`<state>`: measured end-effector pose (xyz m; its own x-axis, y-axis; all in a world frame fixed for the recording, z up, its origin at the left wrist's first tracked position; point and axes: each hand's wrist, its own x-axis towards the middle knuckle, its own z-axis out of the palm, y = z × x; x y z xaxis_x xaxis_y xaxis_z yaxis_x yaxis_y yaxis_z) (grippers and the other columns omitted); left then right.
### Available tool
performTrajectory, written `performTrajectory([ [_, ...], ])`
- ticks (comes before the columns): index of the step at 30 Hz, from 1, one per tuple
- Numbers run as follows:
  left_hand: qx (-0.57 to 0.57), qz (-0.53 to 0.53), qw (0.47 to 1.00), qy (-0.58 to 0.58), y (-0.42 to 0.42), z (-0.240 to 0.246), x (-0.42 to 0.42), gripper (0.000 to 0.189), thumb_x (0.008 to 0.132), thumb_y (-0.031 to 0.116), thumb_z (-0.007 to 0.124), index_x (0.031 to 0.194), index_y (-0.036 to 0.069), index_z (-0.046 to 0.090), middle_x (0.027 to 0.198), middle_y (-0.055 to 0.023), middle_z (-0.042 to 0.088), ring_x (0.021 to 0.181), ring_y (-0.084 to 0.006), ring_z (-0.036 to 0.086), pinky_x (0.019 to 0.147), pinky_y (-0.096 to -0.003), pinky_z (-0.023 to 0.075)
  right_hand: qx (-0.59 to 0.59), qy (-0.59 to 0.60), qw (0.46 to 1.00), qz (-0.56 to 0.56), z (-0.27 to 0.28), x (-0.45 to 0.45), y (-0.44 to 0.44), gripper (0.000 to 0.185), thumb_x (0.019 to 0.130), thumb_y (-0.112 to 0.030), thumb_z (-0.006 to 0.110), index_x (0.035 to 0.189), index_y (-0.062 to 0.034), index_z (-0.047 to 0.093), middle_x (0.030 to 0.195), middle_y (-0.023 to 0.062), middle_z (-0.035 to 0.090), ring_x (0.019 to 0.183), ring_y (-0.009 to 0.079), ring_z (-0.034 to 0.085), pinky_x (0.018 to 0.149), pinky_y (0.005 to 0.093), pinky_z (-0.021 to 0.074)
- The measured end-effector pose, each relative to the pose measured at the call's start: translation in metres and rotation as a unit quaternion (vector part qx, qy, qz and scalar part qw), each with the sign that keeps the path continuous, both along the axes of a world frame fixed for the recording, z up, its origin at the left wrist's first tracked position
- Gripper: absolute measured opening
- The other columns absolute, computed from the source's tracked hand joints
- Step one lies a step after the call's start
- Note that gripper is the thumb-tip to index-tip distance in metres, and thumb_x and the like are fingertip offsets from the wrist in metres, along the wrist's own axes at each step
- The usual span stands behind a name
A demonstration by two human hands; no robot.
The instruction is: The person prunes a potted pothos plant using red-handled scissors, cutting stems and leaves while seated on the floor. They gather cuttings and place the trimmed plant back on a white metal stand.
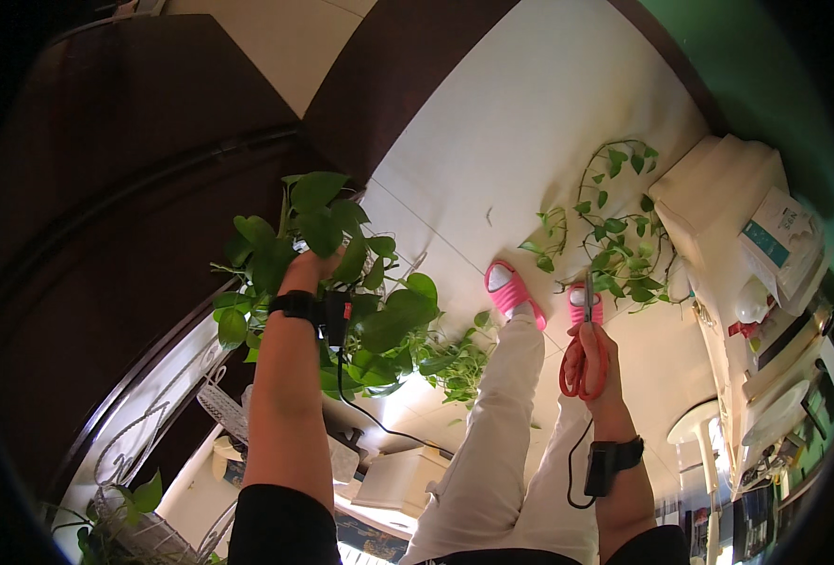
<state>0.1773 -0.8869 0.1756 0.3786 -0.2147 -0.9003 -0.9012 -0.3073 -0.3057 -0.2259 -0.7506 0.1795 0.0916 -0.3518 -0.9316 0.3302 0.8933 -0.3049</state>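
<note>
My right hand (597,360) is closed around the red-handled scissors (588,300), whose blades are together and point away from me. My left hand (311,267) reaches in among the large green leaves of a potted pothos-like plant (397,321) at the left. Leaves cover its fingers, so what they hold does not show. Beyond the scissors, cut-looking vine lengths with small leaves (618,244) lie on the pale tiled floor (502,134). Some of these leaves are close to the blade tips in the picture.
A white cabinet (706,191) at the right carries a box with printing (777,229) and other items. Dark wood panelling (120,141) rises at the left. My pink slippers (514,293) stand on the floor near the vines. A black cable (382,424) runs from my left wrist.
</note>
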Motion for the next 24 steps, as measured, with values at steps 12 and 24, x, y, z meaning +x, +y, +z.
performTrajectory([
  [12,-0.051,0.066,0.996,-0.02,0.002,-0.003,0.006,0.042,0.091,0.035,0.043,0.122,0.008,0.05,0.125,-0.0123,0.052,0.116,-0.0296,0.049,0.092,-0.0437,0.0417,-0.005,0.015,1.0,-0.004,-0.011,-0.017,0.019,0.034,0.093,-0.036,0.049,0.09,-0.0015,0.05,0.052,0.0024,0.047,0.037,0.0098,0.041,0.035,0.0212,0.0319],
  [24,-0.093,0.137,0.986,-0.03,0.015,-0.001,0.023,0.04,0.096,0.036,0.035,0.123,0.008,0.047,0.125,-0.0073,0.05,0.114,-0.0262,0.046,0.092,-0.0406,0.0396,0.003,0.011,0.999,-0.034,-0.014,-0.013,0.02,0.029,0.093,-0.031,0.05,0.089,-0.0017,0.05,0.05,0.002,0.046,0.038,0.0094,0.041,0.036,0.0214,0.0306],
])
